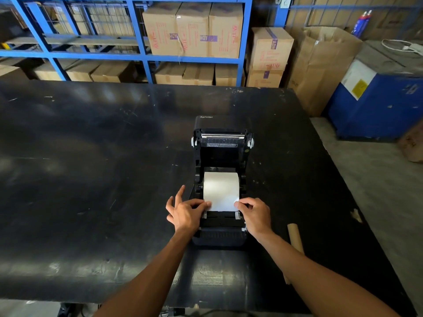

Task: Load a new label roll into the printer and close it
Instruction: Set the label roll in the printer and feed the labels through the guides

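Observation:
A black label printer (220, 234) stands on the black table with its lid (221, 143) swung up and back. A white label roll (221, 186) sits in the printer's bay, its loose end pulled toward me over the feed slot. My left hand (185, 212) pinches the left edge of that loose end, with the other fingers spread. My right hand (254, 213) pinches the right edge of the same paper end.
A brown cardboard core tube (295, 239) lies on the black table (91, 179) to the right of the printer, partly under my right forearm. Blue shelving with cardboard boxes (192, 30) stands behind the table. A blue machine (377, 99) is off to the right.

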Demonstrator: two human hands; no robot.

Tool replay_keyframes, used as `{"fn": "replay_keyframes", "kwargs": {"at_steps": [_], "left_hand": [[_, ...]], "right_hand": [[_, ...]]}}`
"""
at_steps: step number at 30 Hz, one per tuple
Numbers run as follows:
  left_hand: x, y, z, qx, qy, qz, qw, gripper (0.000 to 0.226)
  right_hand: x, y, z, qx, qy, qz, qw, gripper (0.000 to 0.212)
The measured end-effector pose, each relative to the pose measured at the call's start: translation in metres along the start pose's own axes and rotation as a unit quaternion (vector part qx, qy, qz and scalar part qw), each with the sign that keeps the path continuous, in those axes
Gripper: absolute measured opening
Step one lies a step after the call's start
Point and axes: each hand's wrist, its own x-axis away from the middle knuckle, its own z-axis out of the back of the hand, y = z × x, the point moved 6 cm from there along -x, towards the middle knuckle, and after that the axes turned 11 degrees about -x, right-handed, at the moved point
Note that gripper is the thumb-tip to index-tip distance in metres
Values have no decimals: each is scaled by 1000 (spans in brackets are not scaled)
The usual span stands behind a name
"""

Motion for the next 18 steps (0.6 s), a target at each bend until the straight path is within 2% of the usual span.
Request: {"fn": "replay_keyframes", "kwargs": {"at_steps": [7,13,18], "left_hand": [[-2,1,-1,-19,-69,35,997,18],[-8,7,0,-63,-130,32,989,23],[-9,9,3,-76,-137,44,987,21]], "right_hand": [[-3,1,-1,18,-46,-30,998,14],[-6,-1,1,12,-70,-51,996,9],[-7,0,-1,22,-73,-68,995,11]]}}
